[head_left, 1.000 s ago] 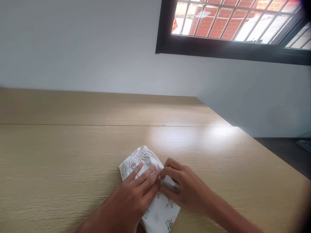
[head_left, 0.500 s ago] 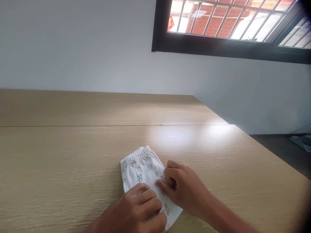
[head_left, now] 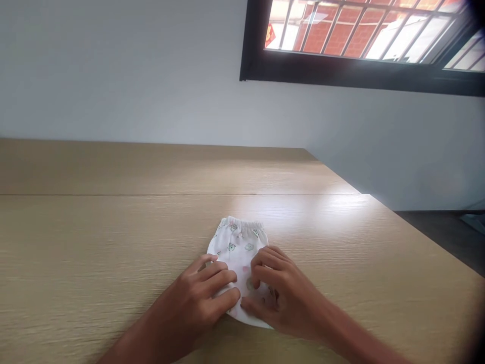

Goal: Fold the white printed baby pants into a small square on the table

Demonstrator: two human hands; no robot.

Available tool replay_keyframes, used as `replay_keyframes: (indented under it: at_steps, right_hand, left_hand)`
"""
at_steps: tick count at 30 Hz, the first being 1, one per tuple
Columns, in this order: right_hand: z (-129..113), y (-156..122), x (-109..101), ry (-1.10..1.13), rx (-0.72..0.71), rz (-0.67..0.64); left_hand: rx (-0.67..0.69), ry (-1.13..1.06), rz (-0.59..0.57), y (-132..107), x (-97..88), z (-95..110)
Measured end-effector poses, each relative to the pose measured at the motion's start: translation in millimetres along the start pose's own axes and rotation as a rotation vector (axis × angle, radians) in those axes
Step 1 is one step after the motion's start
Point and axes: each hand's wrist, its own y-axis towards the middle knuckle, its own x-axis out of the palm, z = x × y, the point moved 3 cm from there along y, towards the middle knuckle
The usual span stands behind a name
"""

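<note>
On the pale wood-grain desk (head_left: 113, 237), the folded white bear-print cotton shorts (head_left: 237, 247) are pressed flat, best done evenly, by the left hand (head_left: 193, 296), laid narrow against the cloth, and the right hand (head_left: 282, 293), curved over it, any pinch being impossible to tell.

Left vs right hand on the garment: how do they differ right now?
The left hand lies flatter, fingers stretched toward the middle of the white printed garment, while the right hand is more arched, fingers curled down onto the cloth. The left hand comes in from the lower left, the right hand from the lower right. Both are bare and touch the same garment, below its elastic waistband.
</note>
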Motion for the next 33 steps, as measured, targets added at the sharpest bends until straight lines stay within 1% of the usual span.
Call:
replay_keyframes:
  at_steps: [4, 7, 10, 12, 14, 16, 17, 19, 21, 22, 24, 26, 31, 33]
  right_hand:
    - [-6, 0, 0, 0.033, -0.082, -0.131]
    - [-5, -1, -1, 0.005, -0.043, -0.178]
    - [-2, -1, -3, 0.028, 0.012, -0.193]
    - [0, -1, -6, 0.095, 0.04, -0.181]
    - [3, -1, -9, 0.167, 0.074, -0.144]
    - [6, 1, -12, 0.213, 0.125, -0.106]
    - [7, 2, -13, 0.222, 0.154, -0.095]
    - [7, 3, -15, 0.228, 0.202, -0.081]
    - [8, 3, -17, 0.218, 0.231, -0.044]
    - [8, 4, -18, 0.216, 0.242, -0.025]
    - [9, 4, -18, 0.234, 0.27, -0.015]
    - [11, 4, -17, 0.287, 0.307, -0.036]
    - [16, 5, -13, 0.482, 0.404, -0.066]
    - [18, 5, -12, 0.497, 0.435, -0.078]
  left_hand:
    - [-0.029, -0.094, 0.032, -3, -0.2, -2]
    - [-0.101, -0.173, 0.059, -6, 1.6, -5]
    - [-0.204, -0.318, 0.119, -7, 4.5, -7]
    - [-0.312, -0.431, 0.173, -9, 6.6, -9]
    - [-0.447, -0.503, 0.206, -11, 8.7, -12]
    - [-0.576, -0.499, 0.206, -14, 9.4, -16]
    - [-0.622, -0.484, 0.184, -16, 9.4, -18]
    - [-0.663, -0.472, 0.107, -18, 9.5, -20]
    - [-0.663, -0.494, 0.025, -18, 10.0, -20]
    - [-0.664, -0.513, 0.007, -18, 10.1, -20]
    - [-0.693, -0.558, 0.04, -16, 9.0, -18]
    - [-0.739, -0.629, 0.088, -13, 7.4, -16]
    - [-0.899, -0.918, 0.203, -9, 3.9, -9]
    - [-0.957, -1.012, 0.199, -10, 7.7, -10]
